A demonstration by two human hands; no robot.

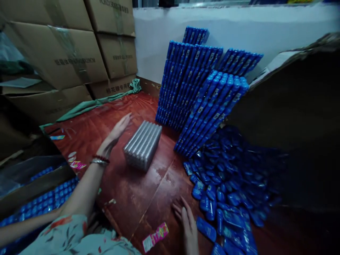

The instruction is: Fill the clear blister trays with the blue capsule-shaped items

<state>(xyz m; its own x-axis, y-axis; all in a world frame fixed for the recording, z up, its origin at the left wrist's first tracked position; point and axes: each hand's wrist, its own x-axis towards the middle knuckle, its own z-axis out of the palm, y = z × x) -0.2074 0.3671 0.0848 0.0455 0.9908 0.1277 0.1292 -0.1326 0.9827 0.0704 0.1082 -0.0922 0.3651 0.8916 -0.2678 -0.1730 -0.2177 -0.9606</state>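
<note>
My left hand [122,125], with bracelets on its wrist, is stretched out over the red-brown tabletop, palm down and fingers extended. Just right of it stands a silver ridged block [143,144], apart from the fingers. My right hand [187,221] is low in the view with its fingers spread, holding nothing. Close to its right side lies a loose heap of shiny blue packets [212,198]. Behind the heap, tall stacks of blue packs [190,78] lean near the white wall, with another block of blue packs [212,109] in front.
Cardboard boxes [61,60] are piled at the back left. A dark, torn-edged carton [289,117] surrounds the heap on the right. A pink wrapper [156,236] lies near the table's front edge. Bottom left, a box holds rows of blue packs [50,200]; another forearm [26,226] crosses there.
</note>
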